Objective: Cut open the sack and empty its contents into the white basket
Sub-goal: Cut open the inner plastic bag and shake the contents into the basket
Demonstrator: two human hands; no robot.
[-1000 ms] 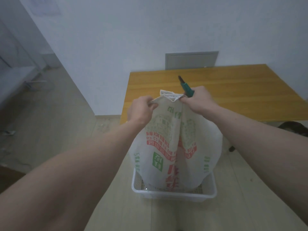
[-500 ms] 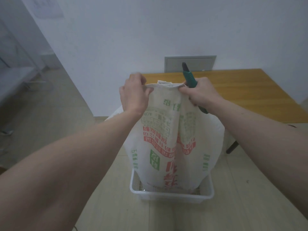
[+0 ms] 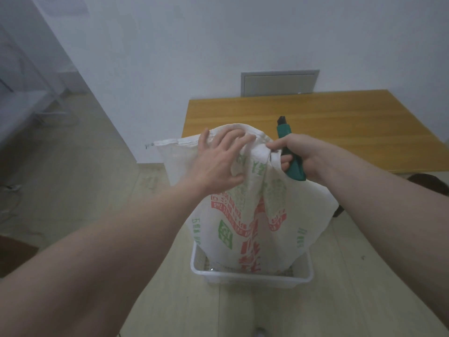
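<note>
A white woven sack (image 3: 257, 215) with red and green print hangs upside down, its lower end inside the white basket (image 3: 250, 278) on the floor. My right hand (image 3: 294, 154) pinches the sack's upper edge and also holds a green utility knife (image 3: 289, 152), whose tip points up. My left hand (image 3: 218, 161) lies against the sack's top with its fingers spread, gripping nothing. A stitched seam corner (image 3: 167, 142) of the sack sticks out to the left. Some grainy contents show in the basket beside the sack.
A wooden table (image 3: 328, 125) stands just behind the sack against the white wall, with a grey wall panel (image 3: 279, 82) above it. A dark object (image 3: 430, 186) sits at the right edge under the table. Pale floor surrounds the basket.
My left hand has let go of the sack's top edge and now spreads open on it. The sack's top has dropped lower, and its seam corner has unfolded to the left.
</note>
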